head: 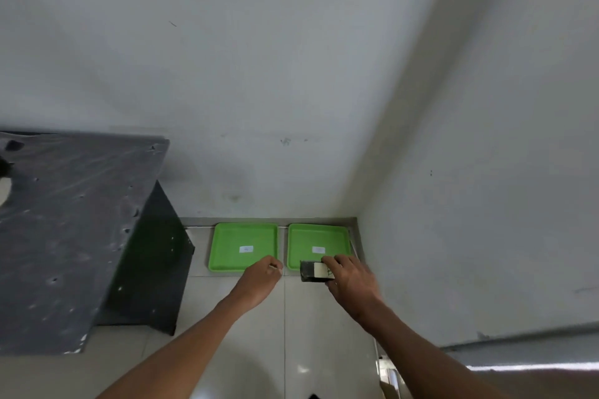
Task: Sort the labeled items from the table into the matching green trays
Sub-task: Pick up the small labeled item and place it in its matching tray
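Two green trays sit side by side on the tiled floor, tucked against the wall in the corner, and both arms are reaching down to them. The right hand (348, 278) has its fingers wrapped around a dark block with a pale label (315, 271), and it hangs right over the near edge of the right tray (319, 238). Whether the block touches the rim or is just above it cannot be told from here. The writing on its label is too small to read, and so is the white tag in the middle of each tray.

Over to the left hand (262, 280): it is curled into a loose fist at the near right corner of the left tray (243, 236). Something thin and pale seems to poke out by the fingertips, but whether it grips anything cannot be told.

As for the score, both trays look bare apart from their tags, so nothing appears sorted yet. This block looks like the first delivery, and it is on the point of going into the right tray. The dark table (74, 220) stands to the left, its top largely out of view, so how many items remain cannot be judged.
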`<state>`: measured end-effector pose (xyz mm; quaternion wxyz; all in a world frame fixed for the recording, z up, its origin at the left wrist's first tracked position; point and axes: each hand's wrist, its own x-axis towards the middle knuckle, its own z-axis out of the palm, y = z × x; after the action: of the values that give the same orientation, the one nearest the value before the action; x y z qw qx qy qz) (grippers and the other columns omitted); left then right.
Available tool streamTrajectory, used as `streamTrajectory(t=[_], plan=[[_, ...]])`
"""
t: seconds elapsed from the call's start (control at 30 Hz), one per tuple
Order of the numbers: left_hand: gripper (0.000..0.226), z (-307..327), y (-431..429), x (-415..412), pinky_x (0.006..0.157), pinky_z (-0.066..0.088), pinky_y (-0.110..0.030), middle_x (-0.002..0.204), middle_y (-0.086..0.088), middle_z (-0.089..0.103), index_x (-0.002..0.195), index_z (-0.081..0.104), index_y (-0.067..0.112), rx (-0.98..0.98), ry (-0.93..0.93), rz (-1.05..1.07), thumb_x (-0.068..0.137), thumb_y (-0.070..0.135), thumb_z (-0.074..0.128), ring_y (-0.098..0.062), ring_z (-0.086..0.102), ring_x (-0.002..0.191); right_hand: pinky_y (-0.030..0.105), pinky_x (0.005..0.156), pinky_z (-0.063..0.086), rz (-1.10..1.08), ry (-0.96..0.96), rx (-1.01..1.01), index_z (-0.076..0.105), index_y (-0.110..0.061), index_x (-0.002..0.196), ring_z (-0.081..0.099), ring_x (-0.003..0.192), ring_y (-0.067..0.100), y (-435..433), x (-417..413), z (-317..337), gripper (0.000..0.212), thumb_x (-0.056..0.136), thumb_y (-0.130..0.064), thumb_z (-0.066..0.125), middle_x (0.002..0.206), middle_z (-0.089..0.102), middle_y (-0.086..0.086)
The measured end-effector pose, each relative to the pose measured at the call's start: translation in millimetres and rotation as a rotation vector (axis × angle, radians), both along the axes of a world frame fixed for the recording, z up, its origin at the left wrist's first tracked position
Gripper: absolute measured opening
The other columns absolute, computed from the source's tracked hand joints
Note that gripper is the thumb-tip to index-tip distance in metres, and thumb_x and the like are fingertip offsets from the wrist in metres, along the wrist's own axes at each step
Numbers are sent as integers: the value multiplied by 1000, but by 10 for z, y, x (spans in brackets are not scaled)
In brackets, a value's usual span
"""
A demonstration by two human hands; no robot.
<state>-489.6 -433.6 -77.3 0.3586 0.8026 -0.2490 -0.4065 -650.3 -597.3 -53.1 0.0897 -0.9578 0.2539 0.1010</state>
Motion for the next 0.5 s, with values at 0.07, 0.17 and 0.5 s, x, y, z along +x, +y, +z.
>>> streamTrajectory(t=[0.07,0.17,0.5], plan=[[19,-162,-191,-48,84,47,-24,117,1,65,114,61,23,36,-46,-40,100,19,48,-15,59,110,38,100,43,3,12,10,39,-27,140,46,125,26,-261,-20,-148,50,93,-29,55,137,52,2],[26,-426,-453,-88,103,43,-30,131,-3,56,125,57,21,113,-164,-147,101,20,50,-19,53,123,38,98,44,0,13,27,40,-27,139,48,123,25,-568,-16,-403,48,93,-30,55,136,54,1],[39,-1966,-1286,298,105,47,-38,143,-7,51,138,49,19,251,-519,-419,99,17,49,-23,50,129,38,97,47,-5,4,50,41,-27,139,49,122,23,-1284,355,-2116,47,94,-33,52,136,54,0]])
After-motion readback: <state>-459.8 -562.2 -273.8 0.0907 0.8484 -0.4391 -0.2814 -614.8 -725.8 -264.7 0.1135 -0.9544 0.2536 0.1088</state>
